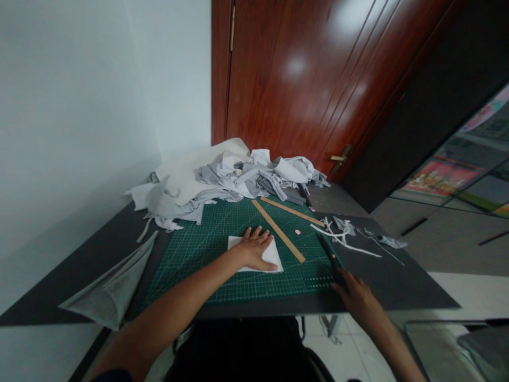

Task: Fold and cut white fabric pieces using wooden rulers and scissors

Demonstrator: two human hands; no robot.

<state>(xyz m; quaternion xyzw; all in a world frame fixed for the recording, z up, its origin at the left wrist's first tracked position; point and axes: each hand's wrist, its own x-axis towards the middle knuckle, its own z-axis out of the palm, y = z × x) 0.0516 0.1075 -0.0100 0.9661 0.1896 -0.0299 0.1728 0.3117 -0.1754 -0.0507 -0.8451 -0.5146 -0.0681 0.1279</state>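
Note:
My left hand [254, 246] lies flat, fingers spread, on a small white square of fabric [274, 259] in the middle of a green cutting mat [207, 249]. My right hand [356, 297] rests at the mat's front right corner, its fingers curled around the dark handle of a tool [333, 261], probably scissors, whose tip points away along the mat's right edge. Two wooden rulers [278, 231] lie angled on the mat just right of the white square.
A heap of white and grey fabric scraps [226, 178] covers the far end of the dark table [397, 281]. A folded grey piece [111, 289] lies at the left. Thin white strips [345, 239] lie at the right. A reddish wooden door [310, 79] stands behind.

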